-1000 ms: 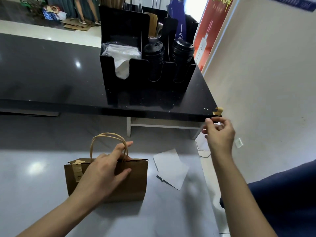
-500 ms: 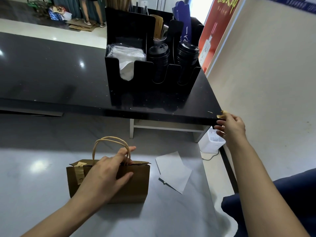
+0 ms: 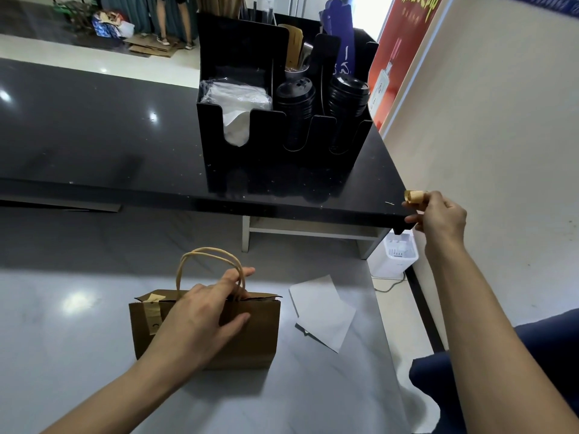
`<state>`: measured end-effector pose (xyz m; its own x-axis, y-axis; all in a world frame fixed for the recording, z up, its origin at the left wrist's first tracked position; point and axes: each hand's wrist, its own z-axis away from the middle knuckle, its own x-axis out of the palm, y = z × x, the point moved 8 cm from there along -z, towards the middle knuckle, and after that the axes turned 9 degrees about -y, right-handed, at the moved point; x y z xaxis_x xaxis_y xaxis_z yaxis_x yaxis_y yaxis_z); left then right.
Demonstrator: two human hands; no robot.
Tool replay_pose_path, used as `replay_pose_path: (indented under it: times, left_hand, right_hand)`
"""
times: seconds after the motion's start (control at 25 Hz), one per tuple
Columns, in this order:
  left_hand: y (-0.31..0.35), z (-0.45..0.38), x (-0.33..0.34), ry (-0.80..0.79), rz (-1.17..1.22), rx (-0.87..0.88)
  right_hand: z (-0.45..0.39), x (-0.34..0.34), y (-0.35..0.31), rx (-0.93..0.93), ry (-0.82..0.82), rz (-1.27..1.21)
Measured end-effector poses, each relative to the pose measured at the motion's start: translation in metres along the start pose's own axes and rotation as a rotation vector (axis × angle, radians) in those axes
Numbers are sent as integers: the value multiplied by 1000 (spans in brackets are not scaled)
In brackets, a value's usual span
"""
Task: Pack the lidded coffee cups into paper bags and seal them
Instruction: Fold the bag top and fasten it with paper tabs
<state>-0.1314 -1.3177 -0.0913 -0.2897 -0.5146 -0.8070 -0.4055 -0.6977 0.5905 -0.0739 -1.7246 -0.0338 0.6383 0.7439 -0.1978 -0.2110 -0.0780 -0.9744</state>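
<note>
Bag (image 3: pixel 250 333): brown paper, upright on the grey counter (image 3: pixel 62 355), lower centre of the frame; top folded, a tape strip (image 3: pixel 153 311) at its upper left corner.
Handles (image 3: pixel 200 255): twin loops standing above the bag top.
Left hand (image 3: pixel 200 321): presses the bag's front face, thumb low on the paper, forefinger reaching over the top edge by the handles; fingers loosely together.
Right hand (image 3: pixel 441 220): right of centre, at the corner of the black shelf (image 3: pixel 94 136); thumb and forefinger pinch a curled tan tape piece (image 3: pixel 415 196).
Paper sheets (image 3: pixel 322 311): white, flat, just right of the bag.
Organizer (image 3: pixel 238 164): black, upper centre, holding napkins (image 3: pixel 235 98) and stacked black lids (image 3: pixel 296 95).
Cups: none visible; cannot tell whether the bag holds one.
</note>
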Motion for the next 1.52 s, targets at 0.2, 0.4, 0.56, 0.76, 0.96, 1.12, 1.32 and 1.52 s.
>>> replay_pose_path:
  times: [0.2,0.4,0.56,0.76,0.96,1.12,1.32,1.52]
  left_hand:
    - [2,1,-1,2,-3,-9]
    - [5,0,-3,2,-7,-15]
    - [4,0,-4,26,20,-51]
    - [6,-5,-8,61,15,-104]
    - [10,-6,-8,46,9,-92]
    - [9,-6,-5,9,13,-79]
    - [9,-4,-5,20,33,-62]
    - [12,-1,-3,3,22,-15]
  right_hand:
    - [30,20,-6,-17,-113,8]
    - [86,59,12,27,-295,-10]
    - [137,90,31,46,-439,-24]
    - [183,110,38,51,-537,4]
    - [214,123,51,89,-554,60]
    - [228,131,61,138,-489,86]
    - [230,131,65,146,-395,166]
    - [235,130,67,173,-325,201]
